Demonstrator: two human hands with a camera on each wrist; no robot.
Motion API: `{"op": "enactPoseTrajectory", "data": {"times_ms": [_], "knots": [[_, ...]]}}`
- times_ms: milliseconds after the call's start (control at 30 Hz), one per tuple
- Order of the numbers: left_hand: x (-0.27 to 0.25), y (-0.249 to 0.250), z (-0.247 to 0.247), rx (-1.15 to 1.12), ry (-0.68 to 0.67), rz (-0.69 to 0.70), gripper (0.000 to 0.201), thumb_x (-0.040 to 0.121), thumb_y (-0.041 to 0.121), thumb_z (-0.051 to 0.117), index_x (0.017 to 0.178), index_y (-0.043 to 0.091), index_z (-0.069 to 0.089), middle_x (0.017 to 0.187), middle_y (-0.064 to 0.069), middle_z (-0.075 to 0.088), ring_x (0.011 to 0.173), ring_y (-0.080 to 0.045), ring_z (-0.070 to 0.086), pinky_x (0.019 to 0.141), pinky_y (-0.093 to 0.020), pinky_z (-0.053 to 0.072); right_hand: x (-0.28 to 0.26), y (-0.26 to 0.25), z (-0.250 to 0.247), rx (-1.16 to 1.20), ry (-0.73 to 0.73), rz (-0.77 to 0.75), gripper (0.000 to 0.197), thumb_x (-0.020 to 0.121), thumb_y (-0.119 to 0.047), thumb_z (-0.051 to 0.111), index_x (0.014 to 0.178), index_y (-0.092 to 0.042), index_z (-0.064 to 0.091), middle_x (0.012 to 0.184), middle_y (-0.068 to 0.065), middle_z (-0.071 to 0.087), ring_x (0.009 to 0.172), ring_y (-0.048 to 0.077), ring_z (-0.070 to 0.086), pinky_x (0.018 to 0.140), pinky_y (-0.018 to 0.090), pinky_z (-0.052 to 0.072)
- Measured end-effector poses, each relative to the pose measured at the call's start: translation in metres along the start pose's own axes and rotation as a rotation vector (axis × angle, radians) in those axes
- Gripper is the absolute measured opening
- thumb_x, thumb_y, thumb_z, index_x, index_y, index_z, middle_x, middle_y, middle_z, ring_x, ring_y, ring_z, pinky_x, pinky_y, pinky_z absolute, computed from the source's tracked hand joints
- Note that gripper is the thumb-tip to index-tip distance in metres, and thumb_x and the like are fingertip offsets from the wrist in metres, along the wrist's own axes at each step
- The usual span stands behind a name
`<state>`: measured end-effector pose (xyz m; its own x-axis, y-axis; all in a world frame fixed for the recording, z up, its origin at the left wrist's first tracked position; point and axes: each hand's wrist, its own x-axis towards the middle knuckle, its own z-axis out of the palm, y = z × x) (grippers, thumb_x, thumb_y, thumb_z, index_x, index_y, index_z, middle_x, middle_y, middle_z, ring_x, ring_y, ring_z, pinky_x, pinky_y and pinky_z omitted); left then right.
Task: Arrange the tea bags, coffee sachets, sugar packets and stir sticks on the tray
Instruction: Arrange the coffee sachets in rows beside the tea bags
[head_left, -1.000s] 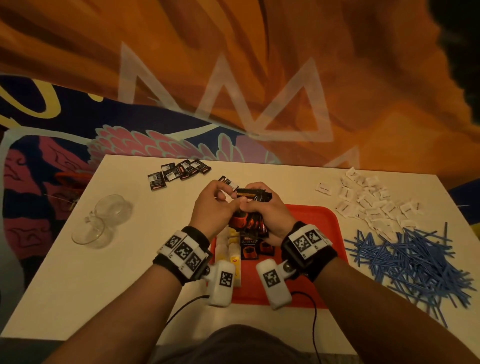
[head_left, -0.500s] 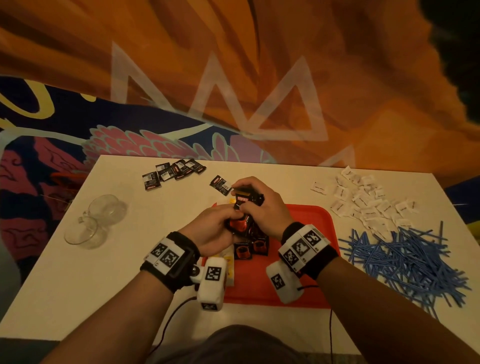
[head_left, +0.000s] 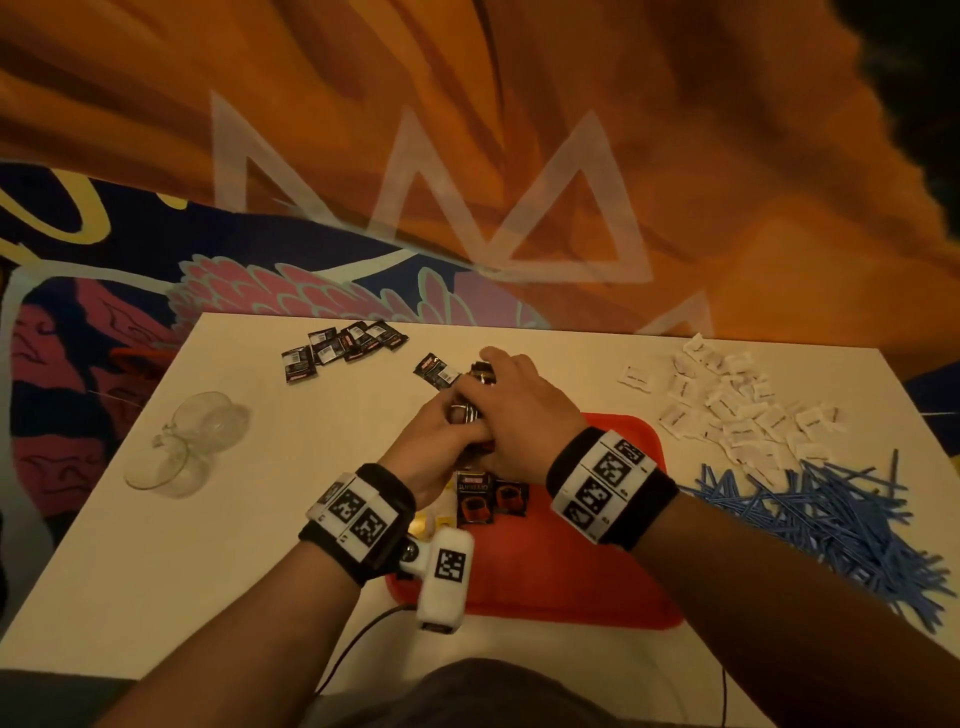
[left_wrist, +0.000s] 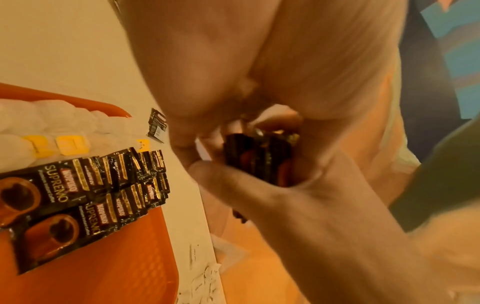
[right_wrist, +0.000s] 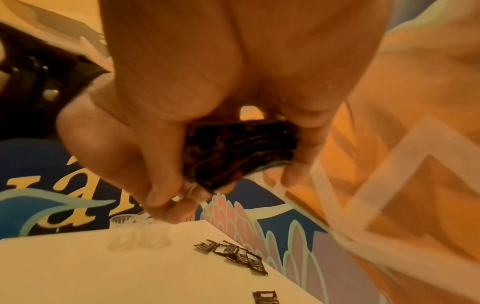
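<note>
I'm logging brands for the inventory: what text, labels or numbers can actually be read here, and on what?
"KOPIKO" and "SUPREMO": on the coffee sachets on the tray.
Smaller line under "SUPREMO": too blurred.
Loose sachets on the table: print too small.
White sugar packets: marks unreadable.
Wristbands: square code patterns, no words.
Sachets in both hands: blurred.

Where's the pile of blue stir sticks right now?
In the head view the blue stir sticks lie heaped on the table's right side, right of the red tray and just nearer than the white sugar packets.
</note>
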<state>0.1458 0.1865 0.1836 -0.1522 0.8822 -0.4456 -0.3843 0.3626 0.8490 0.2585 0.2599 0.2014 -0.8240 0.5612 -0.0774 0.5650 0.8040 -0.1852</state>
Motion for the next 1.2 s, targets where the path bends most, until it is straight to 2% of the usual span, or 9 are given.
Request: {"op": "enactPoseTrajectory", "data": {"times_ms": [200, 300, 400, 533, 633, 800, 967, 1067, 1200], "knots": [[-0.002, -0.001, -0.02, -0.471, -0.219, -0.084, 0.069, 0.067, 0.03, 0.091, 0.125, 0.005, 0.063, 0.12, -0.019, 0.064, 0.112, -0.033, 0.064, 0.094, -0.048, 0.052, 0.002, 0.015, 0.006, 0.457, 0.218, -0.126, 0.071, 0.061, -0.048, 0.08, 0.122, -0.031, 0.049, 0.117, -0.001, 0.048, 0.107, 0.02, 0.048, 0.088, 0.042, 0.05], [0.001, -0.003, -0.015, -0.44, -0.233, -0.051, 0.063, 0.054, 0.03, 0.098, 0.107, 0.005, 0.075, 0.106, -0.017, 0.071, 0.098, -0.027, 0.071, 0.086, -0.04, 0.058, 0.0, 0.014, 0.009, 0.553, 0.264, -0.18, 0.072, 0.06, -0.049, 0.084, 0.122, -0.03, 0.053, 0.122, -0.001, 0.047, 0.111, 0.018, 0.049, 0.093, 0.04, 0.049], [0.002, -0.006, -0.008, -0.444, -0.178, -0.035, 0.074, 0.049, 0.03, 0.1, 0.111, 0.004, 0.071, 0.108, -0.019, 0.071, 0.1, -0.027, 0.071, 0.085, -0.039, 0.06, -0.002, 0.018, 0.005, 0.634, 0.202, -0.173, 0.069, 0.058, -0.048, 0.088, 0.118, -0.03, 0.058, 0.139, -0.001, 0.037, 0.127, 0.014, 0.041, 0.104, 0.029, 0.042], [0.001, -0.009, -0.003, -0.486, -0.184, -0.044, 0.08, 0.051, 0.032, 0.099, 0.118, 0.006, 0.067, 0.112, -0.018, 0.07, 0.101, -0.029, 0.071, 0.081, -0.042, 0.062, -0.002, 0.022, 0.004, 0.63, 0.236, -0.164, 0.065, 0.058, -0.046, 0.089, 0.114, -0.028, 0.062, 0.12, -0.005, 0.051, 0.109, 0.009, 0.049, 0.096, 0.027, 0.046], [0.003, -0.01, 0.003, -0.402, -0.166, -0.021, 0.088, 0.055, 0.036, 0.098, 0.127, 0.007, 0.056, 0.112, -0.017, 0.068, 0.1, -0.027, 0.07, 0.077, -0.036, 0.061, -0.002, 0.026, 0.005, 0.623, 0.133, -0.149, 0.072, 0.056, -0.048, 0.089, 0.119, -0.033, 0.058, 0.127, -0.007, 0.045, 0.117, 0.007, 0.044, 0.098, 0.015, 0.039], [0.001, -0.015, 0.002, -0.492, -0.211, -0.052, 0.076, 0.057, 0.038, 0.096, 0.12, 0.006, 0.068, 0.112, -0.017, 0.069, 0.102, -0.029, 0.069, 0.083, -0.041, 0.06, -0.005, 0.023, 0.008, 0.64, 0.197, -0.104, 0.052, 0.06, -0.04, 0.077, 0.108, -0.033, 0.059, 0.103, -0.003, 0.053, 0.093, 0.014, 0.053, 0.083, 0.038, 0.051], [0.005, -0.009, -0.007, -0.549, -0.233, -0.117, 0.067, 0.053, 0.04, 0.097, 0.108, 0.009, 0.074, 0.105, -0.014, 0.068, 0.098, -0.028, 0.069, 0.083, -0.04, 0.058, -0.008, 0.012, 0.008, 0.611, 0.164, -0.131, 0.085, 0.062, -0.042, 0.077, 0.136, -0.042, 0.035, 0.114, -0.005, 0.055, 0.103, 0.015, 0.053, 0.09, 0.04, 0.048], [0.006, -0.004, -0.009, -0.482, -0.243, -0.178, 0.067, 0.051, 0.031, 0.099, 0.106, 0.007, 0.07, 0.091, -0.014, 0.069, 0.082, -0.027, 0.071, 0.069, -0.038, 0.061, -0.005, 0.007, 0.01, 0.411, 0.1, -0.107, 0.111, 0.06, -0.058, 0.077, 0.148, -0.043, 0.011, 0.129, -0.006, 0.052, 0.123, 0.017, 0.042, 0.106, 0.046, 0.035], [0.007, 0.0, -0.016, -0.3, -0.214, -0.186, 0.039, 0.065, 0.011, 0.084, 0.1, 0.003, 0.071, 0.089, -0.016, 0.071, 0.079, -0.027, 0.073, 0.068, -0.037, 0.06, -0.006, 0.01, 0.014, 0.489, -0.003, -0.055, 0.134, 0.05, -0.069, 0.082, 0.15, -0.046, -0.004, 0.157, -0.008, 0.021, 0.145, 0.017, 0.015, 0.116, 0.049, 0.023]]}}
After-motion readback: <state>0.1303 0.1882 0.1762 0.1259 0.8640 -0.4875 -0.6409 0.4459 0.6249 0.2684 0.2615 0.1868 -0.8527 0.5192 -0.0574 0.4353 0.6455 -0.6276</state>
